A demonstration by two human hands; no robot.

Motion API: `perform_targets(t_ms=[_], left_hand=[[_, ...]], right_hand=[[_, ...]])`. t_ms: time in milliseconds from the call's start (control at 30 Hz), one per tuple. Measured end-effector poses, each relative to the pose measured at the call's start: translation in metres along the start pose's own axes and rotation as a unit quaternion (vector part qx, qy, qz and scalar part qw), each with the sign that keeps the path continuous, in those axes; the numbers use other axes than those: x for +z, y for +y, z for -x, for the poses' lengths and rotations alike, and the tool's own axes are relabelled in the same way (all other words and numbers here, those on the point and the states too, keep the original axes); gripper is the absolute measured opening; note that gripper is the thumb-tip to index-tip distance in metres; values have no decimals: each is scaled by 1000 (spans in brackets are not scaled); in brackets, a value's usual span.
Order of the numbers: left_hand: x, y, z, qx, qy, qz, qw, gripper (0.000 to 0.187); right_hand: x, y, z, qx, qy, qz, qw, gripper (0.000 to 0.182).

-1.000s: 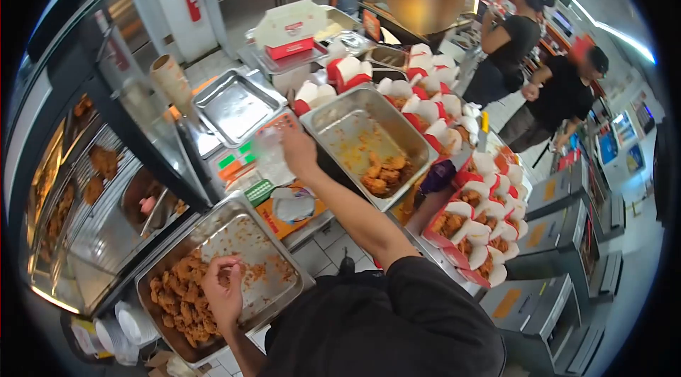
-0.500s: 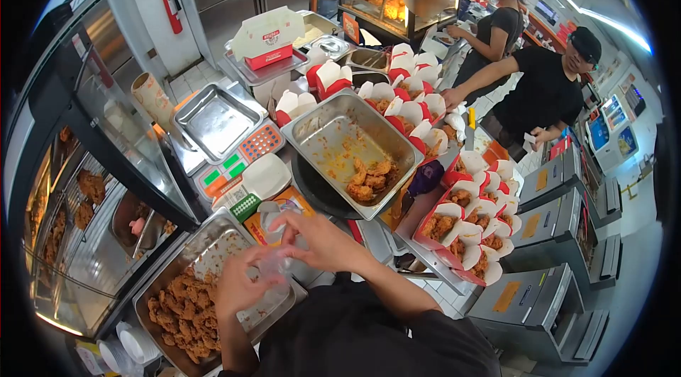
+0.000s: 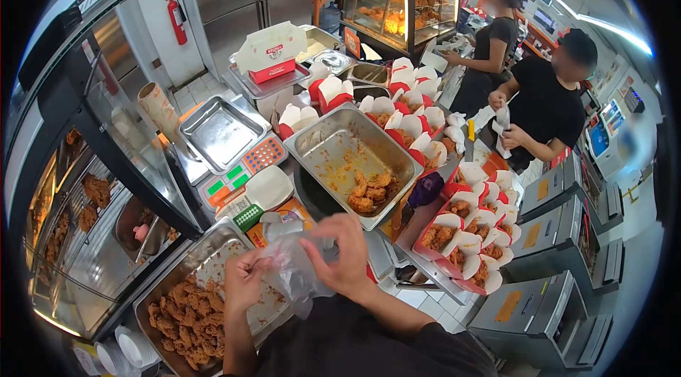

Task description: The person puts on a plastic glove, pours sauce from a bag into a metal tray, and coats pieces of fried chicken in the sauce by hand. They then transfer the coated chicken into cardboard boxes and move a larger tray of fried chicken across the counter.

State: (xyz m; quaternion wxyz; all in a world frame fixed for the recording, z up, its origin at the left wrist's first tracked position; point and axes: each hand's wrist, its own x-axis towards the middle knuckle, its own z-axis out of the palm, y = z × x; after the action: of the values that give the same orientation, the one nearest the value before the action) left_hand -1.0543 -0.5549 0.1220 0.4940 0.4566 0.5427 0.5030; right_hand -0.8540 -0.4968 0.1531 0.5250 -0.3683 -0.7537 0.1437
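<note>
A thin clear plastic bag or glove [image 3: 292, 281], too crumpled to tell which, hangs between my two hands over the near edge of a metal tray. My left hand [image 3: 245, 279] pinches its left side, fingers closed. On the other side, my right hand [image 3: 344, 256] has hold of the upper right part, thumb apart from the curled fingers. Below and left of them, fried chicken pieces [image 3: 188, 324] fill the left part of the metal tray [image 3: 216, 246]. A deeper steel pan [image 3: 326, 143] with a few chicken pieces [image 3: 372, 192] sits farther ahead.
Filled red-and-white boxes [image 3: 468, 228] crowd the right side. A digital scale [image 3: 245, 175] bearing an empty steel tray [image 3: 221, 132] stands ahead left. A glass display case [image 3: 106, 221] borders the left. Two co-workers [image 3: 550, 104] stand beyond the counter, one handling a small bag.
The plastic has been spread out from a crumpled bunch. My right hand has moved right and lifted its fingers. The nearer co-worker's hands have come together around a small bag.
</note>
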Motion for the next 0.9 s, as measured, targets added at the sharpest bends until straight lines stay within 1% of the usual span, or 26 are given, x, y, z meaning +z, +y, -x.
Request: perform_targets(t_ms=[33, 67, 100, 133, 167, 200, 233, 267, 300, 333, 367, 400, 467, 500, 533, 600, 633, 667, 700, 733, 767, 800, 833, 867, 900], left_hand=[[0, -3, 0, 40, 39, 55, 997, 12], [-3, -6, 0, 39, 41, 57, 997, 12], [-11, -10, 3, 46, -20, 53, 997, 14], [-16, -12, 6, 53, -82, 48, 994, 15], [-17, -14, 8, 46, -80, 48, 995, 15], [-18, -11, 7, 9, -48, 48, 998, 17], [-21, -8, 7, -32, -11, 47, 998, 18], [-23, 1, 8, -67, -1, 43, 997, 19], [-24, 9, 10, -105, 13, 40, 994, 20], [-26, 9, 10, -67, -6, 57, 996, 22], [-28, 7, 6, -19, -27, 71, 997, 23], [-29, 6, 7, -26, -13, 70, 997, 23], [-29, 4, 5, -22, -120, 86, 989, 28], [-34, -10, 3, -36, -149, 61, 986, 32], [-30, -7, 4, -35, -147, 63, 987, 32], [-19, 1, 2, -78, -128, 153, 977, 33], [-19, -2, 1, -79, -129, 156, 976, 33], [-18, -7, 0, -77, -137, 162, 974, 28], [-17, -11, 0, -76, -145, 169, 972, 24], [-17, -15, -1, -78, -146, 171, 971, 24], [-19, -17, -3, -88, -122, 140, 979, 22], [-22, -20, -3, -97, -98, 108, 985, 21], [-25, -24, -2, -98, -98, 108, 984, 21], [-28, -28, -1, -78, -55, 89, 991, 19], [-30, -31, -1, -57, -13, 71, 996, 18]], right_hand=[[-1, -3, 1, -19, -12, -16, 1000, 64], [1, -6, 0, -19, -15, -16, 1000, 64], [6, -13, 0, 51, -38, -123, 990, 65], [6, -9, 2, 87, -79, -182, 976, 63], [5, -5, 3, 128, -116, -238, 956, 61], [4, -2, 4, 172, -148, -286, 931, 59], [5, 8, 10, 220, -192, -255, 922, 55], [6, 13, 15, 268, -243, -226, 905, 53], [5, 12, 12, 282, -238, -232, 900, 49], [3, 10, 4, 292, -233, -236, 897, 46], [-2, 9, 0, 292, -250, -229, 895, 42], [-6, 8, -4, 301, -272, -218, 888, 42], [-7, 15, -3, 290, -295, -207, 887, 40], [-3, 18, -1, 289, -299, -207, 885, 40], [1, 22, 1, 303, -290, -214, 882, 39], [2, 27, 0, 319, -281, -218, 878, 37], [1, 28, -5, 326, -314, -207, 867, 39], [1, 30, -9, 334, -346, -195, 855, 40], [1, 35, -12, 337, -347, -193, 854, 40], [0, 42, -14, 338, -360, -243, 835, 43], [0, 46, -14, 339, -372, -293, 812, 46], [0, 47, -15, 342, -373, -293, 811, 46], [0, 47, -17, 263, -306, -288, 869, 50], [0, 44, -22, 180, -232, -278, 915, 54], [-9, 38, -25, 157, -174, -162, 959, 50]])
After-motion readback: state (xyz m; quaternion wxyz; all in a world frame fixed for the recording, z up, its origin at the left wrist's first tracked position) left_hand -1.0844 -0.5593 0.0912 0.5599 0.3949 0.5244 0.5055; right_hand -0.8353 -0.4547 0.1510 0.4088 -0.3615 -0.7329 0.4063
